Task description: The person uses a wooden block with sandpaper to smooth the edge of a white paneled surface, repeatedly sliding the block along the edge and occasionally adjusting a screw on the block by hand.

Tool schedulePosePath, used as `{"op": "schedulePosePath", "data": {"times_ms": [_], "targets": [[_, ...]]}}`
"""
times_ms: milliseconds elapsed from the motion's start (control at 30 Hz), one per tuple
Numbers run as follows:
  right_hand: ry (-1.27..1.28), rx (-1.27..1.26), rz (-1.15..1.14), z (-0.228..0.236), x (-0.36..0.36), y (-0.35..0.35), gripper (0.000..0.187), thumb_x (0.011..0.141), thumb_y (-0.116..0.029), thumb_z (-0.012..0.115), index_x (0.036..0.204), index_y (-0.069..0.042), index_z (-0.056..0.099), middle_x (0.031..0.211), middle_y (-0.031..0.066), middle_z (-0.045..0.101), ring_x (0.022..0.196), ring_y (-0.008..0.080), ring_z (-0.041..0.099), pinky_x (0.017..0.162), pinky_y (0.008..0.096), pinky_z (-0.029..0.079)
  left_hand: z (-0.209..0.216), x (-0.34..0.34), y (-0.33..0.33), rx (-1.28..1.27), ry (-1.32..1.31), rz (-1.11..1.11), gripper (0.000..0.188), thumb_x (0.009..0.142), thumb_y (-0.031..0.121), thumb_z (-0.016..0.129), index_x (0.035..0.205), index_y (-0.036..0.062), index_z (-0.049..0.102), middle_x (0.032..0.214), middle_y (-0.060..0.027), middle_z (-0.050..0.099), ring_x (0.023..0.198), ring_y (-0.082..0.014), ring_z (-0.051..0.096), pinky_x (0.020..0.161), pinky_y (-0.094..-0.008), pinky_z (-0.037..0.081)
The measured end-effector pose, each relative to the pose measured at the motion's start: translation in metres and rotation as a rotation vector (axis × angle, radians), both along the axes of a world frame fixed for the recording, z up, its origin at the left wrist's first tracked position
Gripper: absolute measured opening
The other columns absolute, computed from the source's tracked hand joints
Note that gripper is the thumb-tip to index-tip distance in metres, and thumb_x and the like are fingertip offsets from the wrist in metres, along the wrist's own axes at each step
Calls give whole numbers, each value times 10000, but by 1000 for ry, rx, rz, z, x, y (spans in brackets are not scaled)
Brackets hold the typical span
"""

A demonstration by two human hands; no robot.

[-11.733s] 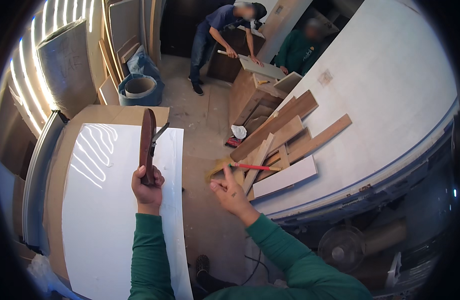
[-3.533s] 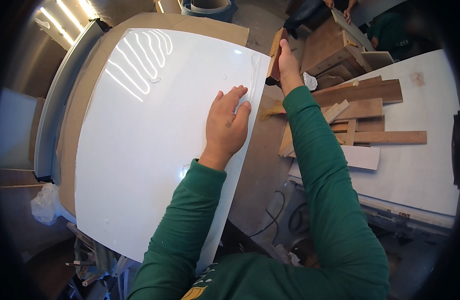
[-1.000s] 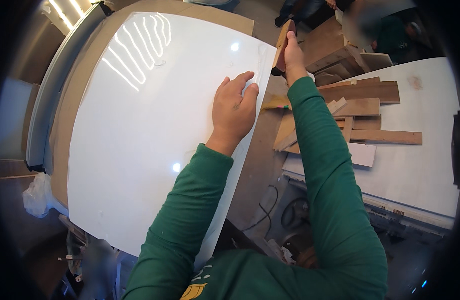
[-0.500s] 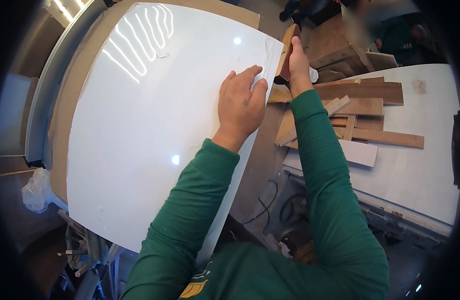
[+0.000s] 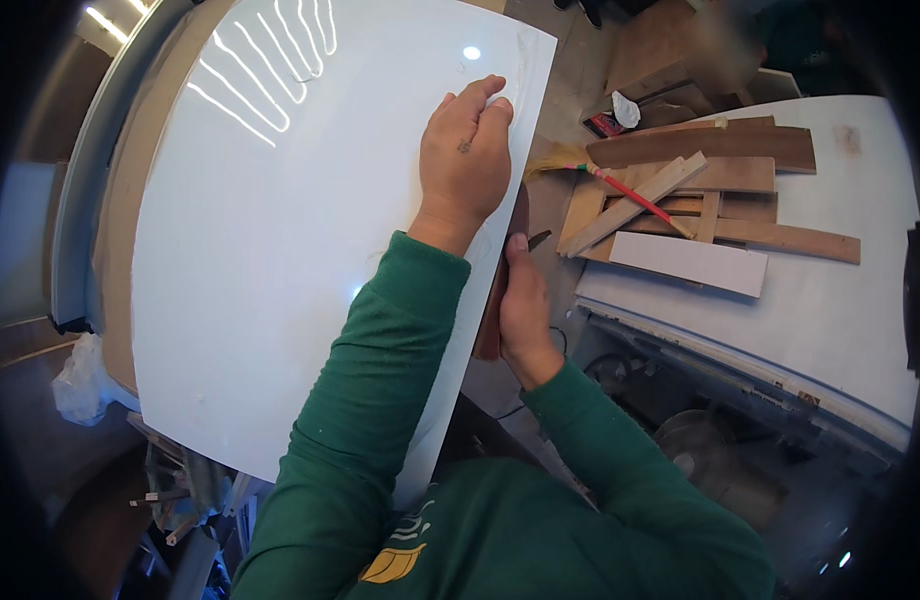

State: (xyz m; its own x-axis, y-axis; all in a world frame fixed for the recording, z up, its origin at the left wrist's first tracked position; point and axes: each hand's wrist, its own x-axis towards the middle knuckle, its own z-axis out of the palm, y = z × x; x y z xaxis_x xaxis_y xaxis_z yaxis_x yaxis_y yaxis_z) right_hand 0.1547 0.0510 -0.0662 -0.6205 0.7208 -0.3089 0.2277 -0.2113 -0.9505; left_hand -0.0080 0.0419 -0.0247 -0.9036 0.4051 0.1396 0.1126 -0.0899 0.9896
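Observation:
A large glossy white panel (image 5: 270,260) lies before me, its long right edge running away from my body. My left hand (image 5: 467,160) rests on top of it near that edge, fingers stretched out and holding nothing. Beside the edge, my right hand (image 5: 530,310) grips a reddish-brown sanding block (image 5: 491,325), thumb on its near face. The block is upright along the panel's side, partly hidden by the panel and hand. A dark flap (image 5: 540,241) sticks out just beyond the thumb.
Brown cardboard (image 5: 130,190) shows under the panel's left side. To the right, a white-topped table (image 5: 840,330) carries several wood offcuts (image 5: 745,175) and a brush with a red handle (image 5: 635,193). A plastic bag (image 5: 82,385) hangs at the left.
My right hand has drawn the sanding block toward me along the panel's right edge, from the far corner to mid-edge. My left hand stays on the panel; the view has shifted slightly.

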Motion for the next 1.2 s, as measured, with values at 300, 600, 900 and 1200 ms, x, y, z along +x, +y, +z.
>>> {"op": "schedulePosePath", "data": {"times_ms": [300,600,900,1200], "targets": [[281,-88,-100,3,-136,216,753,999,-572,553,1379,78,553,1338,151,610,1183,232,583,1024,324,441,9,0,2,12,22,-8,362,986,206,524,1218,-24,678,1013,-197,716,994,-333,667,1059,-419,446],[32,149,-109,24,-224,263,805,965,-609,525,1384,78,558,1357,209,611,1207,294,594,1034,366,438,-1,-2,1,-44,108,23,374,982,232,515,1205,-20,679,949,-173,730,972,-347,664,1178,-468,343],[118,120,-100,11,-203,234,794,963,-591,555,1357,99,580,1348,201,621,1209,283,594,1037,338,431,7,-1,-1,-100,122,50,344,970,212,529,1184,0,695,961,-155,735,930,-309,661,1162,-471,353],[214,-94,-7,-11,-117,141,715,1021,-558,501,1318,82,610,1268,165,652,1115,214,611,969,314,469,4,-1,1,-56,89,2,382,991,199,530,1257,-39,669,1160,-184,714,1085,-230,643,982,-331,479]]}}
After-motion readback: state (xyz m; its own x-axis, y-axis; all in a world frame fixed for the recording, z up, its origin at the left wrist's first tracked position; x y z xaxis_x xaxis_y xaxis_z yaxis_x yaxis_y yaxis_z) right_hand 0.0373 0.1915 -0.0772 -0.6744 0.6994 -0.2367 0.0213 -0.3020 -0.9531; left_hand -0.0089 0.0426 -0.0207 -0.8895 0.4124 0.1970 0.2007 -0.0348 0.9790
